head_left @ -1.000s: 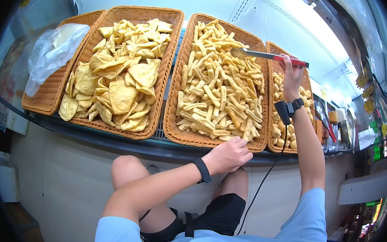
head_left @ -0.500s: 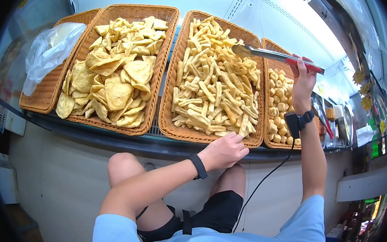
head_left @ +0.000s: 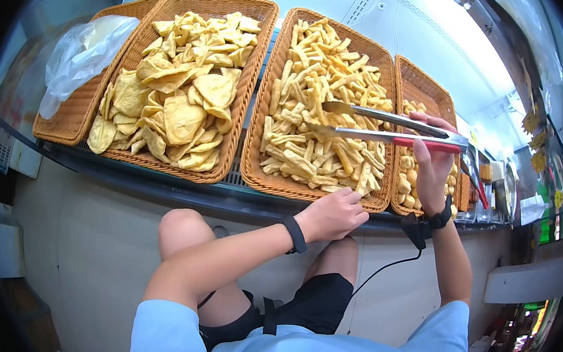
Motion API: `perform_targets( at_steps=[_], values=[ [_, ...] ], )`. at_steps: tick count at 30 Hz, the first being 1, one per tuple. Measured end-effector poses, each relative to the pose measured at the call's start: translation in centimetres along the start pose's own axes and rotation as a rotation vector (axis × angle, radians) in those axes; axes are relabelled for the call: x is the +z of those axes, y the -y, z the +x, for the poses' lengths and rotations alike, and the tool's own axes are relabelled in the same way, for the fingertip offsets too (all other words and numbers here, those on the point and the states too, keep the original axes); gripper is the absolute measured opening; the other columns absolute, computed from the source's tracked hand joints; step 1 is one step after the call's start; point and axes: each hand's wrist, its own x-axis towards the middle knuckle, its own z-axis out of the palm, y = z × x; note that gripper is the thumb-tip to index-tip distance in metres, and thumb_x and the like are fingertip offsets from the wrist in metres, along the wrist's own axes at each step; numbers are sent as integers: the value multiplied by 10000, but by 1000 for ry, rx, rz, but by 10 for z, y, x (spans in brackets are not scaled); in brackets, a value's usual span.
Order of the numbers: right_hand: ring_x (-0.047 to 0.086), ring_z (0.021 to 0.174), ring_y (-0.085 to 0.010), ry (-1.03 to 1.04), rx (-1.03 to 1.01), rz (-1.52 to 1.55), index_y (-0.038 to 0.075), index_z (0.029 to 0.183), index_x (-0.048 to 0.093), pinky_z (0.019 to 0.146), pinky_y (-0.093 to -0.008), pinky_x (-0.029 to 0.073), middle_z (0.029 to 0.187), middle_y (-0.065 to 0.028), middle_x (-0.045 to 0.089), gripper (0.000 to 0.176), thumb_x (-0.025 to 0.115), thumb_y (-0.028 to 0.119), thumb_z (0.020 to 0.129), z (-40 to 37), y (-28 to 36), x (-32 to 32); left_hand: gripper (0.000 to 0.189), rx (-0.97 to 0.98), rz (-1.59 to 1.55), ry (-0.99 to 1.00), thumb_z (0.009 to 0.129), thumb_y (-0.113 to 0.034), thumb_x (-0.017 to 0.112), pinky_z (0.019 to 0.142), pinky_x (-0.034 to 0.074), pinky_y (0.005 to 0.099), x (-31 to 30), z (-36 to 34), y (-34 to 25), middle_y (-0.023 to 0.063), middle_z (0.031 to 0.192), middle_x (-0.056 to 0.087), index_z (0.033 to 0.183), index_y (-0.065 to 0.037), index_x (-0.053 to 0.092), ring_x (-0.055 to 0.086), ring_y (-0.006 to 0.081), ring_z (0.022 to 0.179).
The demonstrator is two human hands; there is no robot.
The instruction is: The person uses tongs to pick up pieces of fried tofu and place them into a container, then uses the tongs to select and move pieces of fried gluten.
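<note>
My right hand [head_left: 432, 176] grips metal tongs [head_left: 382, 116] with red grips. The tongs' jaws are spread and hang over the pale yellow stick-shaped fried pieces [head_left: 301, 168] heaped in a wicker basket [head_left: 282, 188]. My left hand [head_left: 333, 215] is closed at this basket's front rim, its fingertips curled near the lowest sticks. Whether the left fingers hold the rim or a small piece is hidden.
Left of the sticks stands a wicker basket of flat fried sheets [head_left: 181, 118]. Beyond it, a plastic bag [head_left: 87, 55] lies on another basket. Round puffs [head_left: 409, 186] fill part of the right-hand basket [head_left: 427, 88]. A cable [head_left: 381, 269] trails below my right wrist.
My right hand has come down with the tongs, and their jaws now show spread apart over the sticks. My left hand stays by the basket rim. The view has shifted slightly.
</note>
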Motion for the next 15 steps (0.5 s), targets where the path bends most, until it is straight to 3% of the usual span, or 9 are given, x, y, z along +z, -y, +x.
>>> perform_targets(
  at_steps=[2,6,7,11,12,15],
  values=[
    [553,1264,-308,39,-37,22,36,1323,414,1035,-439,520,1347,-221,524,485,671,88,915,-5,4,4,73,-1,-5,0,801,-160,608,815,462,324,0,-1,-1,26,750,609,761,-103,585,570,209,880],
    [549,1269,-337,-81,-98,-22,20,1343,404,1052,-463,512,1364,-237,515,493,642,187,945,14,3,-9,78,1,-5,-9,798,-153,610,812,468,335,2,-1,0,24,741,582,759,-99,570,560,212,873],
    [516,1309,-320,-122,-76,-6,-6,1350,392,1135,-457,433,1381,-247,501,466,590,186,975,24,1,-13,82,1,2,-8,798,-150,610,810,471,340,3,-2,0,24,736,568,759,-96,563,554,213,871],
    [476,1341,-270,-304,-6,46,-1,1344,399,1177,-405,385,1421,-227,476,460,618,194,989,75,-20,-8,80,4,-8,-24,795,-148,605,805,472,339,6,-2,-1,26,744,570,755,-96,560,554,216,864],
    [548,1196,-179,-360,59,84,8,1366,402,1035,-318,466,1349,-162,543,554,694,241,957,89,-35,-8,81,7,-11,-28,793,-148,605,803,472,339,6,-1,-1,27,744,569,753,-96,557,553,217,860],
    [572,1027,-121,-496,86,169,28,1255,474,917,-265,479,1166,-90,597,433,704,234,951,125,-86,-1,88,18,-8,-33,787,-152,605,797,471,333,3,-1,1,28,739,561,745,-98,549,551,215,851]
  ],
)
